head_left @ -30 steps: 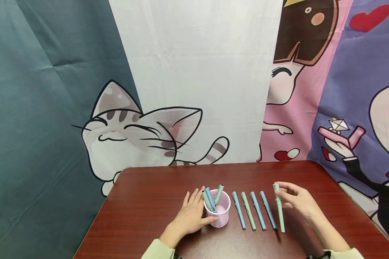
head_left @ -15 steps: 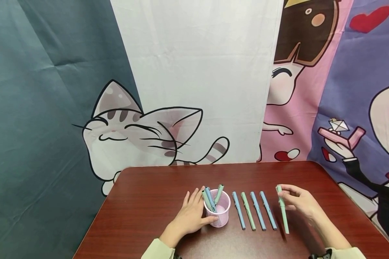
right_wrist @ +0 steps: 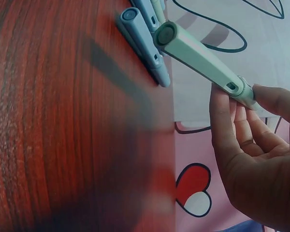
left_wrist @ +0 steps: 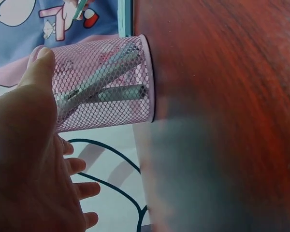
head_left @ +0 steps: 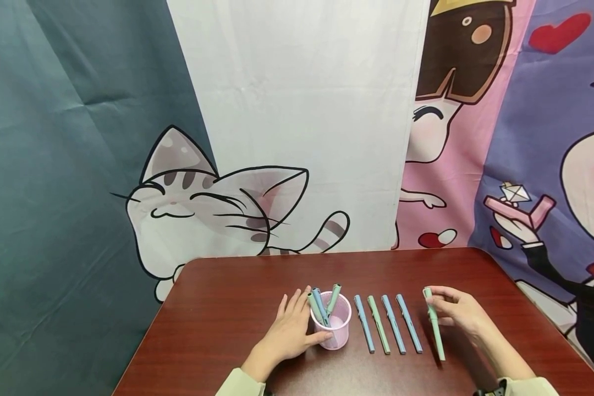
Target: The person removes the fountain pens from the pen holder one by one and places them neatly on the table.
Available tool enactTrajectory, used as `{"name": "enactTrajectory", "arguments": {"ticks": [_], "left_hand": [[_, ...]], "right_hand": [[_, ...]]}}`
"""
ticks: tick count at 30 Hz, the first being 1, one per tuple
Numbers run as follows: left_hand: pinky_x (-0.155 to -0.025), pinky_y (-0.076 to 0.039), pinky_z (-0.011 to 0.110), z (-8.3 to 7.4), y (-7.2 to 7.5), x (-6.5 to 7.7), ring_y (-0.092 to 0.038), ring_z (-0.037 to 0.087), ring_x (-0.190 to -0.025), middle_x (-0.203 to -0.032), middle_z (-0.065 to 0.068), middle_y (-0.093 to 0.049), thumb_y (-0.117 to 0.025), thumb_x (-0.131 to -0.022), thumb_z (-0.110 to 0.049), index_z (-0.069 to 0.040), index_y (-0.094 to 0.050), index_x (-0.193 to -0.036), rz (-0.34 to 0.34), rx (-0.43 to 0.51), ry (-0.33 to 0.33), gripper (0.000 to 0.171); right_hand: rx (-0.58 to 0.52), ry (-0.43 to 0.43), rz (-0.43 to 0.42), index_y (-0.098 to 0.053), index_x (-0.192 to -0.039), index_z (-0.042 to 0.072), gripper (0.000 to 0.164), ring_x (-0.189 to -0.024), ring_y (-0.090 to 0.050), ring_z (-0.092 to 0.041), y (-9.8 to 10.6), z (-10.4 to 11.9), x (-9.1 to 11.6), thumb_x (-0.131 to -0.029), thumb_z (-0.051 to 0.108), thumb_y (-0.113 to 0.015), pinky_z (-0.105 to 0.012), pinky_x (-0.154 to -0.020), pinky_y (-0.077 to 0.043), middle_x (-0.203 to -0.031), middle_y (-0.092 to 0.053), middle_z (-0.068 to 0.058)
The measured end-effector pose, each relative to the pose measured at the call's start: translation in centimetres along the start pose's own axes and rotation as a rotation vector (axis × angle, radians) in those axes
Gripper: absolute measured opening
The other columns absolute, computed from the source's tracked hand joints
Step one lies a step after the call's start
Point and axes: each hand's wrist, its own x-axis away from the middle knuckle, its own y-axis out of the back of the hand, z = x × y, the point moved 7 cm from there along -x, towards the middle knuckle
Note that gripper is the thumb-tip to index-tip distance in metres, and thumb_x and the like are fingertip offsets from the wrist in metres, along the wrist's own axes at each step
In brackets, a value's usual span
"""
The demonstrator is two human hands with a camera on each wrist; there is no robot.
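Note:
My left hand [head_left: 288, 331] rests against a pink mesh pen cup [head_left: 340, 334], its fingers straight and its thumb touching the near wall. Several blue and green pens [head_left: 334, 298] lean inside the cup; the left wrist view shows pens [left_wrist: 102, 79] through the mesh. Between thumb and fingers, my right hand [head_left: 459, 312] pinches a light green pen [head_left: 435, 328] near its far end. That pen [right_wrist: 203, 59] is tilted, and in the right wrist view it hangs above the table.
A row of capped pens lies on the dark red wooden table [head_left: 227, 297] between the hands: a blue pen [head_left: 364, 324], a green pen [head_left: 379, 324] and two more blue ones. A printed cloth [head_left: 307, 126] hangs behind the table.
My right hand has moved a little to the right and nearer with the light green pen, away from the row. My left hand and the cup have stayed put.

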Motion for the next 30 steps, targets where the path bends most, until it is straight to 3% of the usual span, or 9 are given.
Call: {"name": "enactTrajectory", "arguments": {"ticks": [8, 30], "left_hand": [[-0.121, -0.019, 0.061, -0.1, 0.8, -0.3, -0.024, 0.034, -0.152, -0.166, 0.011, -0.026, -0.051, -0.087, -0.08, -0.006, -0.031, -0.158, 0.02, -0.014, 0.027, 0.105], [-0.122, -0.019, 0.057, -1.4, 1.6, -2.0, -0.023, 0.035, -0.153, -0.167, 0.01, -0.025, -0.047, -0.087, -0.082, -0.005, -0.028, -0.16, 0.057, -0.021, 0.102, 0.108]], "right_hand": [[0.011, -0.027, -0.014, -0.049, -0.139, -0.011, 0.055, -0.09, -0.071, -0.021, 0.3, -0.6, -0.3, -0.098, 0.02, -0.068, -0.04, -0.076, -0.062, -0.105, -0.07, -0.01], [0.016, -0.068, 0.004, -0.05, -0.138, -0.011, 0.054, -0.088, -0.071, -0.019, 0.4, -1.6, -0.9, -0.098, 0.02, -0.067, -0.041, -0.077, -0.062, -0.104, -0.072, -0.009]]}}
